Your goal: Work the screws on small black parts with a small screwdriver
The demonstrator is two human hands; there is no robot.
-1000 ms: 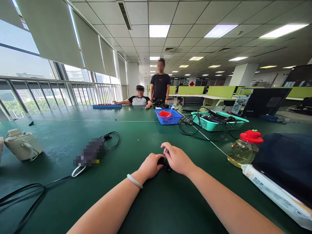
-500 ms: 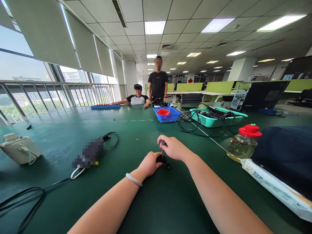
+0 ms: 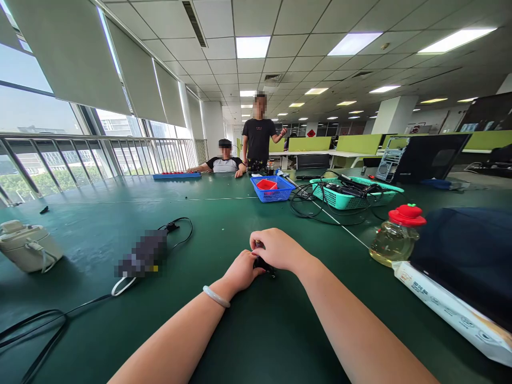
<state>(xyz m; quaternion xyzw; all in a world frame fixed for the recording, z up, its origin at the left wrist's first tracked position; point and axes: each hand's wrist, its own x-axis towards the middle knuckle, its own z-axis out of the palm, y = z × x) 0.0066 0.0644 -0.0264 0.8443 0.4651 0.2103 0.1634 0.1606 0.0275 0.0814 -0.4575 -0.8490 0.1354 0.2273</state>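
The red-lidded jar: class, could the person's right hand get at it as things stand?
Probably yes: bare green table lies between the right hand and the jar, with nothing in the way, though that hand now grips a small dark object.

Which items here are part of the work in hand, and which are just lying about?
In hand: small black object, gripped by left hand and right hand.
Lying about: blue basket, teal basket, red-lidded jar, cream-coloured container.

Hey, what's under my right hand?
A small black object shows below the right hand, and the left hand holds it. Most is covered, so its kind is unclear.
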